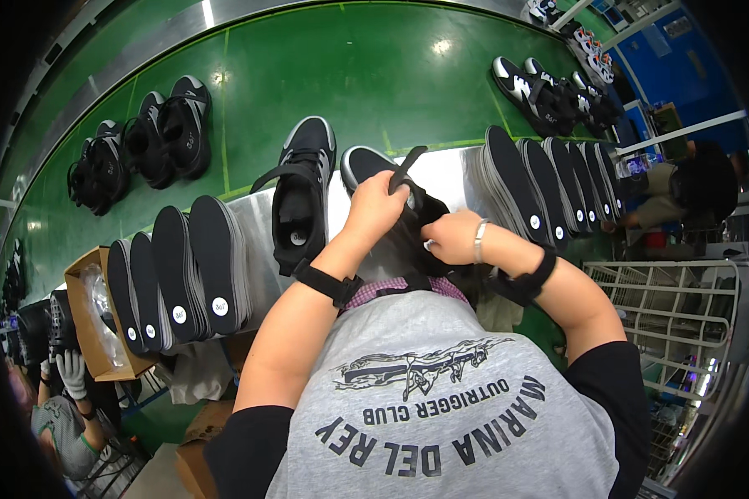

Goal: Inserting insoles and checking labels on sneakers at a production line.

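Both hands grip one black shoe — round white insole labels nearby.

A green conveyor belt is carrying black shoes: a cluster at the far left and another at the far right. In front of it, a shiny metal bench is bearing one black shoe and rows of upright black insoles at either side.
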`<act>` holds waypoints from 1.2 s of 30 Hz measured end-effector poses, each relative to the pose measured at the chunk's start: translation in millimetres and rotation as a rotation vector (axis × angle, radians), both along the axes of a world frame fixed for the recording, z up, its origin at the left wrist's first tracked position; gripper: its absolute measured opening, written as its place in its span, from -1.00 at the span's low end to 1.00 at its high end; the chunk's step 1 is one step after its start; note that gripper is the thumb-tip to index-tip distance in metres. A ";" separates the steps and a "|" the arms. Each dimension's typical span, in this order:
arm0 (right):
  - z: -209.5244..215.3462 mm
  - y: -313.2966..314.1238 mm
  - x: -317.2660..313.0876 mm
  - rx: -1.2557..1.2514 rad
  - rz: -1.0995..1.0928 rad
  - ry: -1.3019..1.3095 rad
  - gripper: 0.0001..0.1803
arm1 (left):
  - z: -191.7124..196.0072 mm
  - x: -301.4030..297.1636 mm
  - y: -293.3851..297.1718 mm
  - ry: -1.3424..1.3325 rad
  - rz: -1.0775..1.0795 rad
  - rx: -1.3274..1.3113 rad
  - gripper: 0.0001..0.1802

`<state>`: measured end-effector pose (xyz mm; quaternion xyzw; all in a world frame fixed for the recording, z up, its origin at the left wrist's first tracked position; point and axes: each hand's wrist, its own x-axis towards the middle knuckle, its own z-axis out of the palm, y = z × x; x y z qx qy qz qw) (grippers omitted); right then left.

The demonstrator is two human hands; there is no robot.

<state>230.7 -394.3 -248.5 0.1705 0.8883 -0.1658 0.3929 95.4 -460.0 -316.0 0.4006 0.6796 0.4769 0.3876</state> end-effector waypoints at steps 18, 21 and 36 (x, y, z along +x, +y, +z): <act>-45.5 5.0 20.3 -0.755 -1.062 0.566 -0.55 | 16.9 5.9 -32.1 -0.472 0.010 0.120 -0.83; -45.7 10.0 8.9 -0.823 -1.155 0.489 -0.74 | 13.7 2.2 -27.2 -0.478 -0.034 0.085 -0.85; 2.9 22.4 47.7 -1.147 -1.213 0.945 -0.85 | 43.3 -9.5 -24.0 -0.120 -0.013 0.046 -0.78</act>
